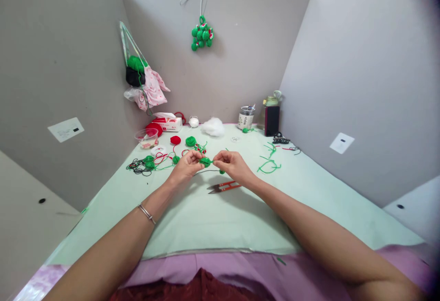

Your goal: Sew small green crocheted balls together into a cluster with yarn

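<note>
Between my two hands is a small green crocheted piece (205, 162), held above the table. My left hand (188, 165) pinches its left side. At its right end, the fingertips of my right hand (232, 164) are pressed together on a thin green strand. Another small green piece (222, 171) shows just below my right fingers, with a dark cord running left from it. Red-handled thread snips (225, 186) lie under my right hand, blades pointing left. A red and green piece (200, 147) rests on the table behind my left fingers.
Yarn balls and tangled black cord (138, 167) lie at the left. White stuffing (213, 127), a tissue box (168, 122), a pen tin (246, 118) and a dark phone-like object (272, 121) stand along the back. Green yarn scraps (270, 165) lie right. Grey partitions (240, 39) enclose the table.
</note>
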